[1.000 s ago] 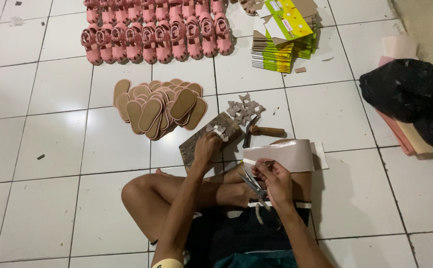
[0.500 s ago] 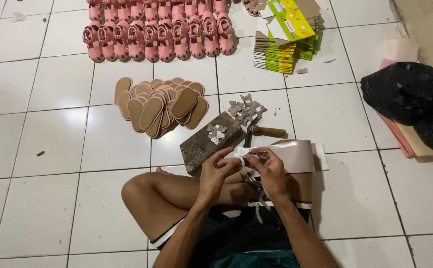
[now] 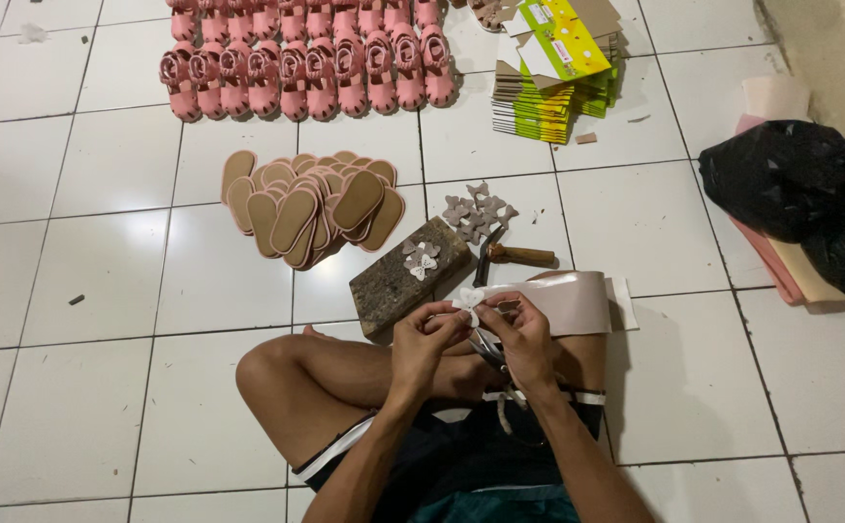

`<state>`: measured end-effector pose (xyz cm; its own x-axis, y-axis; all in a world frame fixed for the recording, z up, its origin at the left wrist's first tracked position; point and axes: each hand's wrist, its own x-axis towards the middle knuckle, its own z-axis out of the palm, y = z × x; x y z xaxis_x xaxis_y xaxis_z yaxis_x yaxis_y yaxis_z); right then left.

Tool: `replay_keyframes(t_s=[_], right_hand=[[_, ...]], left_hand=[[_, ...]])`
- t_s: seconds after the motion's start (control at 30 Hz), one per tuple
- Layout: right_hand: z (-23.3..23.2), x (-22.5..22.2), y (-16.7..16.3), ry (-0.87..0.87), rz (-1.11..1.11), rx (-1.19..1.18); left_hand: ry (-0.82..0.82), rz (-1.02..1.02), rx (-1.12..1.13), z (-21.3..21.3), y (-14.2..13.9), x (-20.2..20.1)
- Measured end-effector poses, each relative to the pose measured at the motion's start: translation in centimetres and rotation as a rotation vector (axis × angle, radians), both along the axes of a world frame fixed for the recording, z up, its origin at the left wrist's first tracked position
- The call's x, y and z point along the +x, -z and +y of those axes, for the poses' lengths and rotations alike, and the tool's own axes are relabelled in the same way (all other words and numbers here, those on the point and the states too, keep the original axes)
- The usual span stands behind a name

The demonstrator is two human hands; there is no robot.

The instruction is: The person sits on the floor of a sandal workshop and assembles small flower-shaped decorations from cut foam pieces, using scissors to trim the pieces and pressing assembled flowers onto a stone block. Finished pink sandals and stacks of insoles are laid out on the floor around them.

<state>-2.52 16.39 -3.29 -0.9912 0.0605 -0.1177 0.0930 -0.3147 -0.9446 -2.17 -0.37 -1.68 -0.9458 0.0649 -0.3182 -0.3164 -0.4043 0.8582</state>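
IN HAND: your left hand (image 3: 425, 334) and right hand (image 3: 524, 334) pinch one white flower piece (image 3: 468, 299) | DONE: two flowers (image 3: 421, 260) on block (image 3: 405, 276); cut pile (image 3: 478, 210) beyond | LEFT: bare soles (image 3: 311, 208) unadorned

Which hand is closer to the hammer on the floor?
The right hand. It sits just below the hammer, holding the small white flower piece together with the left hand, which is farther off, nearer the stone block.

White glossy floor tiles (image 3: 83, 387) with dark grout lines. Soft light reflections on them. Beige wall (image 3: 829, 48) at upper right.
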Motion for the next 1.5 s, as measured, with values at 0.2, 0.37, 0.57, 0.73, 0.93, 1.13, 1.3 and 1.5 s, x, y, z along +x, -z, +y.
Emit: replay_keyframes(t_s=[0.2,0.37,0.57,0.73,0.93,1.13,1.3,1.5], right_hand=[[-0.2,0.1,-0.4,0.001,-0.028,-0.025],[-0.2,0.2,-1.1,0.014,0.008,0.053],[0.2,0.2,-0.7,0.025,0.019,0.185],[0.6,0.2,-0.7,-0.012,0.08,0.189],[0.2,0.6,-1.8,-0.046,0.021,0.211],[-0.1,0.7,-2.6,-0.08,0.029,0.222],[-0.2,0.6,-2.6,-0.077,0.055,0.245],[0.3,0.6,-2.9,-0.129,0.049,0.374]], left_hand=[[-0.011,0.005,-0.095,0.1,-0.8,0.3],[-0.01,0.064,-0.148,0.4,-1.4,0.5],[-0.005,0.19,-0.319,0.5,-1.6,1.2],[0.048,0.129,-0.11,-0.1,-1.2,0.6],[0.07,0.142,-0.165,-0.3,-0.7,1.0],[0.031,0.089,-0.195,-0.4,-0.4,0.8],[0.002,0.081,-0.21,-0.3,-0.9,0.9],[0.101,0.136,-0.194,-1.0,-1.5,1.1]])
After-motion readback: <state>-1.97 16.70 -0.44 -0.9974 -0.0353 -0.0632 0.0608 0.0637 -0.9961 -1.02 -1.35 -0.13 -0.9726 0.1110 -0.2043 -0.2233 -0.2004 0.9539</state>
